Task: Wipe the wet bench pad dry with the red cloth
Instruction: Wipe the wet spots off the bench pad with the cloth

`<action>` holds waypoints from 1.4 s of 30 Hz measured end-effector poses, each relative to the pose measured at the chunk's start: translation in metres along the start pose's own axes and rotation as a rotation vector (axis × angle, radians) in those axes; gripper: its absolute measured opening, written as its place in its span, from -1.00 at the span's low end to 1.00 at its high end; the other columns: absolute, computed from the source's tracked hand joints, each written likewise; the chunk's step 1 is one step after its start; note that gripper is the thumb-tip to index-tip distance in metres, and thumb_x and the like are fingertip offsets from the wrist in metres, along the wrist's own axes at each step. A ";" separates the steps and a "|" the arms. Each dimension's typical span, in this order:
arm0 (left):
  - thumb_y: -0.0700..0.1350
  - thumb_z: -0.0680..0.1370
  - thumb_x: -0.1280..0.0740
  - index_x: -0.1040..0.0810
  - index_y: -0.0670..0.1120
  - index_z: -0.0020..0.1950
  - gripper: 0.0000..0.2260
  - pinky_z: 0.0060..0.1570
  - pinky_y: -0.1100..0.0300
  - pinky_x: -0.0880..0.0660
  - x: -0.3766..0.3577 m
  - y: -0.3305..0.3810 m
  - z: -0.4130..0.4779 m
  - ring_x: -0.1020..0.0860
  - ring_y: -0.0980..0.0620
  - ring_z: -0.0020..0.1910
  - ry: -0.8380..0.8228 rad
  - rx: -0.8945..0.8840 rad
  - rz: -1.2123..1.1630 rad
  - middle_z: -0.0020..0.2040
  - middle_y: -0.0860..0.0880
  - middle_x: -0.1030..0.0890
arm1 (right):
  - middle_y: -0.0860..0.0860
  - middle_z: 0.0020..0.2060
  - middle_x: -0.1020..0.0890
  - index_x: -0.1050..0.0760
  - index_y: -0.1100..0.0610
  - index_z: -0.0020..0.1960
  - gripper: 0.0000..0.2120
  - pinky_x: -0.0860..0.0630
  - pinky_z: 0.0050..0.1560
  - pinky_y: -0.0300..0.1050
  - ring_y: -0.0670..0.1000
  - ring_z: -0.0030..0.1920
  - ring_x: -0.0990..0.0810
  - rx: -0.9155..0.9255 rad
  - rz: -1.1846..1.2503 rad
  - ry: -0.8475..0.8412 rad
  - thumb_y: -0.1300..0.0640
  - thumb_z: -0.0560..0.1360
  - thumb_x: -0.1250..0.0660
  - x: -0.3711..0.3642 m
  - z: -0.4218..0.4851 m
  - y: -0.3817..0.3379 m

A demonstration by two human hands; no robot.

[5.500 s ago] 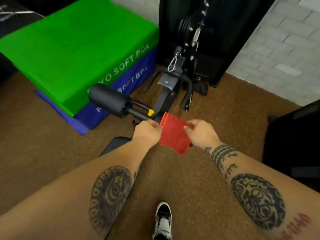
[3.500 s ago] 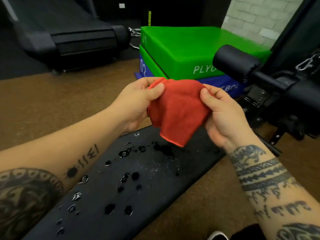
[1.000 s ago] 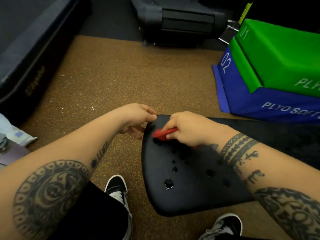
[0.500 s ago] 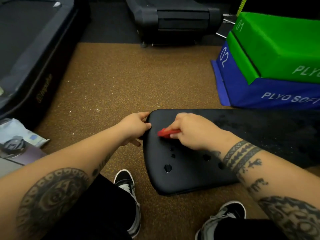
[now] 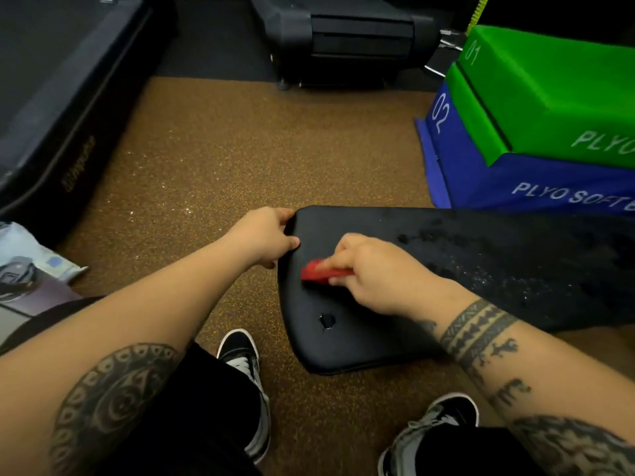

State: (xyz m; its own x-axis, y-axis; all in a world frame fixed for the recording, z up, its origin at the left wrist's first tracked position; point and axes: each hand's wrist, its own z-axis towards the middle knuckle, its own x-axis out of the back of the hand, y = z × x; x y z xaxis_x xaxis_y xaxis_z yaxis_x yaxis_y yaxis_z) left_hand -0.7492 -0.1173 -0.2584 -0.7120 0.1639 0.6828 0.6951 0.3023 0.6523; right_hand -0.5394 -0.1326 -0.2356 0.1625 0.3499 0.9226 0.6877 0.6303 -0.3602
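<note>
The black bench pad (image 5: 360, 341) stretches from the centre of the view to the right edge. My right hand (image 5: 374, 273) presses a folded red cloth (image 5: 321, 270) onto the pad near its rounded end, fingers curled round the cloth; only the cloth's left edge shows. My left hand (image 5: 266, 235) grips the pad's far-left corner. One water drop (image 5: 327, 321) sits near the pad's front, and wet patches (image 5: 426, 237) glisten further right along the pad.
Stacked green (image 5: 549, 94) and blue (image 5: 536, 180) plyo soft boxes stand at the right behind the pad. A treadmill (image 5: 347, 39) is at the back, a dark mat (image 5: 58, 97) at the left. My two shoes (image 5: 245, 359) stand on brown speckled floor.
My right hand has slid the cloth down and toward me across the pad's end. Several drops seen there half a second ago are gone. My left hand stays on the corner.
</note>
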 end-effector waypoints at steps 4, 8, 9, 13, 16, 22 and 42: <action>0.05 0.55 -0.38 -0.31 0.08 0.55 -0.42 0.21 0.13 -0.49 -0.006 0.001 -0.001 -0.58 -0.14 0.26 0.053 -0.155 0.288 0.47 -0.08 -0.45 | -0.09 0.00 -0.39 -0.48 -0.15 0.36 -0.63 -0.43 -0.03 -0.05 0.10 -0.01 -0.54 -0.003 -0.034 0.094 -0.08 0.56 -0.29 -0.028 -0.011 -0.014; 0.08 0.55 -0.36 -0.29 0.06 0.56 -0.41 0.48 0.02 -0.24 -0.009 0.002 -0.001 -0.28 -0.16 0.53 0.026 -0.212 0.395 0.59 -0.08 -0.24 | -0.08 0.06 -0.45 -0.50 -0.17 0.33 -0.66 -0.49 -0.04 0.03 0.09 -0.04 -0.55 0.101 -0.053 -0.013 -0.08 0.56 -0.30 -0.028 -0.043 -0.019; 0.08 0.55 -0.36 -0.30 0.05 0.55 -0.41 0.47 0.01 -0.25 -0.008 0.004 -0.001 -0.28 -0.17 0.52 0.025 -0.212 0.407 0.59 -0.08 -0.24 | -0.10 0.07 -0.46 -0.51 -0.18 0.31 -0.67 -0.49 -0.01 0.01 0.06 -0.02 -0.55 0.125 -0.054 -0.059 -0.07 0.56 -0.30 -0.023 -0.049 -0.019; 0.05 0.54 -0.37 -0.35 0.02 0.52 -0.44 0.46 0.01 -0.27 -0.007 0.009 -0.002 -0.28 -0.18 0.52 0.036 -0.230 0.443 0.59 -0.11 -0.24 | -0.15 0.03 -0.52 -0.57 -0.21 0.23 -0.71 -0.44 0.09 -0.08 -0.02 0.05 -0.53 0.093 -0.023 -0.207 -0.02 0.53 -0.36 0.003 -0.060 0.000; 0.03 0.52 -0.39 -0.40 0.01 0.49 -0.46 0.45 0.04 -0.28 -0.009 0.012 -0.001 -0.28 -0.15 0.53 0.029 -0.248 0.448 0.58 -0.17 -0.25 | -0.08 -0.01 -0.51 -0.55 -0.19 0.27 -0.69 -0.46 0.09 -0.03 0.04 0.03 -0.55 -0.042 0.014 -0.028 -0.08 0.53 -0.35 0.007 -0.058 0.011; 0.04 0.53 -0.39 -0.38 -0.01 0.50 -0.45 0.43 0.04 -0.29 -0.011 0.020 -0.003 -0.30 -0.19 0.51 0.033 -0.249 0.487 0.59 -0.14 -0.23 | -0.04 0.06 -0.43 -0.46 -0.14 0.37 -0.57 -0.48 -0.02 0.00 0.12 -0.01 -0.55 -0.026 -0.026 0.069 -0.24 0.55 -0.22 -0.035 -0.081 -0.028; 0.06 0.48 -0.43 -0.40 0.03 0.49 -0.41 0.46 0.04 -0.26 -0.016 0.037 0.018 -0.32 -0.18 0.50 0.020 -0.235 0.495 0.58 -0.13 -0.25 | -0.05 -0.08 -0.50 -0.59 -0.16 0.20 -0.65 -0.53 -0.36 -0.03 0.06 -0.26 -0.57 0.048 -0.133 0.198 -0.18 0.52 -0.17 -0.022 -0.059 0.028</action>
State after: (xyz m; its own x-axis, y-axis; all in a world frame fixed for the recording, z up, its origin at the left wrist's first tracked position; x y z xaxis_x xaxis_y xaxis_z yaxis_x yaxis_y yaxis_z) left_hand -0.7143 -0.0921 -0.2510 -0.2933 0.2147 0.9316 0.9519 -0.0244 0.3053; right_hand -0.4821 -0.1638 -0.2579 0.2114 0.1217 0.9698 0.6785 0.6959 -0.2352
